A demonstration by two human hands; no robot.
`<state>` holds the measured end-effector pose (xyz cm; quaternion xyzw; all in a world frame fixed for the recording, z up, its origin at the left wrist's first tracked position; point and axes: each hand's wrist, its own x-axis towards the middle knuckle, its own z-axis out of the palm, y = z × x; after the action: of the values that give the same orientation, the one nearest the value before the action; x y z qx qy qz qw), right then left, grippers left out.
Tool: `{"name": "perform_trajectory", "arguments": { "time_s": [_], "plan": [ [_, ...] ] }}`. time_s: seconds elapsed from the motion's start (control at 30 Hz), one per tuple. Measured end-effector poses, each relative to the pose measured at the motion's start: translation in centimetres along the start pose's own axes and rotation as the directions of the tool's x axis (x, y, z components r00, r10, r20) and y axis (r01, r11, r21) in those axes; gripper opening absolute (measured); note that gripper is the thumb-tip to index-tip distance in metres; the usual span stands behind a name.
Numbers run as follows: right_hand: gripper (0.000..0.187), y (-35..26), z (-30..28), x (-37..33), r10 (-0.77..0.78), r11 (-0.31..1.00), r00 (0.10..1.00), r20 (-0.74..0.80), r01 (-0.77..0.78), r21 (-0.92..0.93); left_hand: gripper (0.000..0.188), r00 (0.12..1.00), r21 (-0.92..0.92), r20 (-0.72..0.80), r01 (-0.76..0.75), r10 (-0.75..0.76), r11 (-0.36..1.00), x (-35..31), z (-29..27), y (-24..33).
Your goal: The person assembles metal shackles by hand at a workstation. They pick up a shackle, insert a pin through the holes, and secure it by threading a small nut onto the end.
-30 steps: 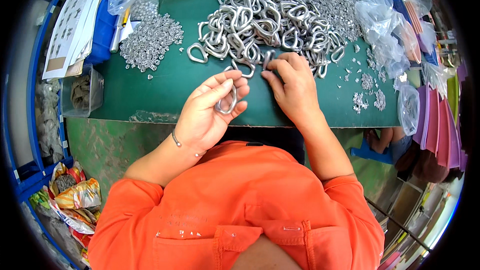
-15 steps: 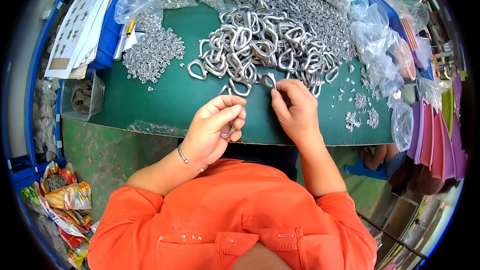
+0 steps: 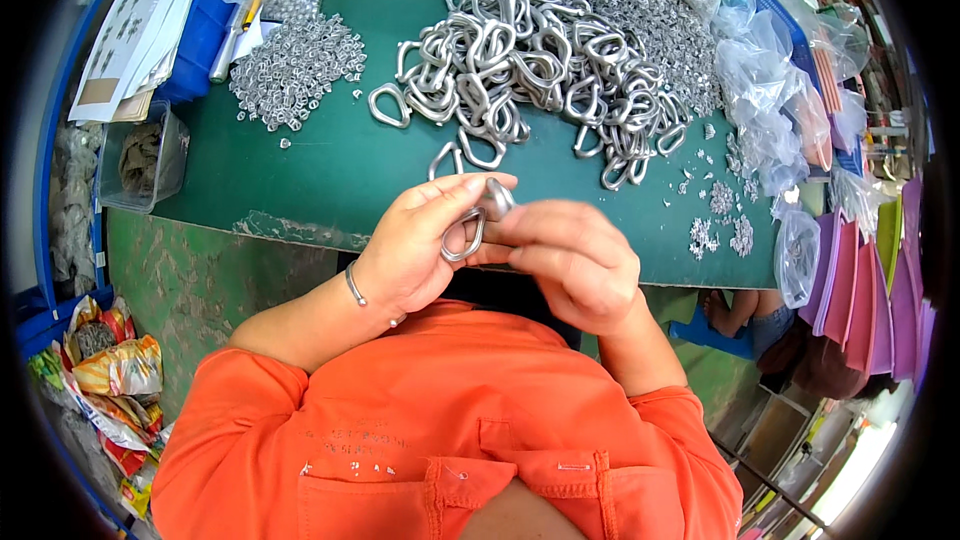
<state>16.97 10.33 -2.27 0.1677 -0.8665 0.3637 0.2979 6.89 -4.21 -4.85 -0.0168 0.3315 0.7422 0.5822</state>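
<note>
While left hand (image 3: 405, 245) and right hand (image 3: 585, 260) pinch metal links (image 3: 497, 199), blue shelving (image 3: 46, 190) stands beside the green table (image 3: 330, 152).

Smooth glossy metal links (image 3: 535, 75), matt tabletop (image 3: 330, 175), glossy plastic bags (image 3: 755, 105), smooth plastic tub (image 3: 173, 155), matt cloth shirt (image 3: 400, 400), matt paper sheets (image 3: 140, 20), rough scuffed floor (image 3: 235, 280)
</note>
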Motion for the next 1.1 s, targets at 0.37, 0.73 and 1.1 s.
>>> {"name": "perform_trajectory", "arguments": {
  "time_s": [0.37, 0.73, 1.1],
  "plan": [
    [0.013, 4.3, 3.3, 2.3, 0.430, 0.801, 0.884, -0.181, -0.467, -0.376, 0.049, 0.999, -0.098, -0.040, -0.018, 0.015, 0.995, -0.5, -0.3, 0.9],
    [0.004, 1.6, -0.1, -2.4, 0.670, 0.737, 0.739, -0.072, -0.651, 0.185, 0.019, 0.999, 0.037, -0.035, -0.011, 0.012, 0.999, 0.2, -0.1, 0.6],
    [0.021, 0.7, 0.1, -1.8, 0.255, 0.941, 0.956, -0.142, -0.279, -0.192, 0.021, 0.999, 0.100, -0.021, -0.022, 0.024, 0.995, 0.3, 0.1, -0.1]
  ]
}}
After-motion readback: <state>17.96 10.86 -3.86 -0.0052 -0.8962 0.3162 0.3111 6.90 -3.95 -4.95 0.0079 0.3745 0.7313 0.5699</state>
